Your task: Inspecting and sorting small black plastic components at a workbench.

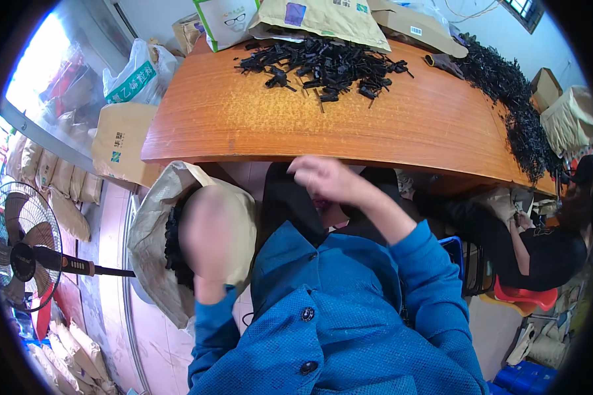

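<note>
From where I stand, the left hand (211,230) blurs over a woven sack (148,247) of black pieces (176,245) at near left, the right hand (326,181), fingers loosely bent, hovers by the near edge of the wooden table (349,131), neither's hold discernible, and black plastic parts (333,66) lie heaped beyond

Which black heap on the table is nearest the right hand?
The middle heap, ahead of the right hand; the other heap trails along the right end of the wooden table.
</note>
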